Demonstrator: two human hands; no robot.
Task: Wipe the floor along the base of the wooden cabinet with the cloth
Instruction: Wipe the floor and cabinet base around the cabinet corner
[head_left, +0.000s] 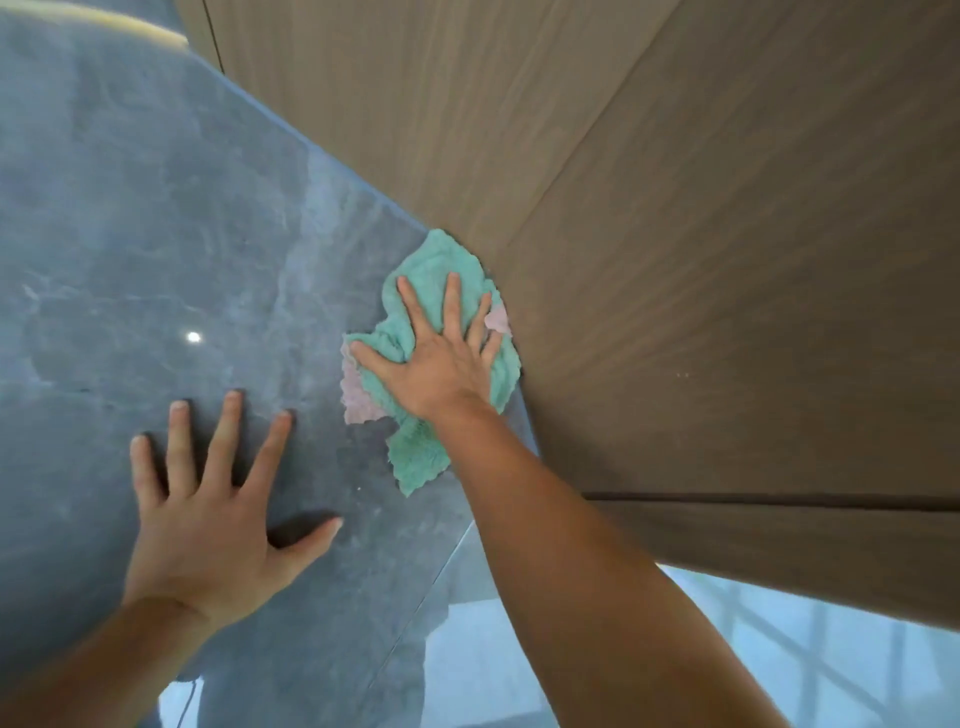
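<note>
A crumpled teal cloth with pink patches lies on the glossy grey stone floor, right against the base of the wooden cabinet. My right hand presses flat on the cloth with the fingers spread, fingertips pointing towards the cabinet. My left hand rests flat on the bare floor to the left of the cloth, fingers apart, holding nothing.
The cabinet's wood fronts fill the upper right, with a dark seam between panels. A tile joint runs across the floor below my right forearm. The floor reflects a window at the bottom right and a small ceiling light.
</note>
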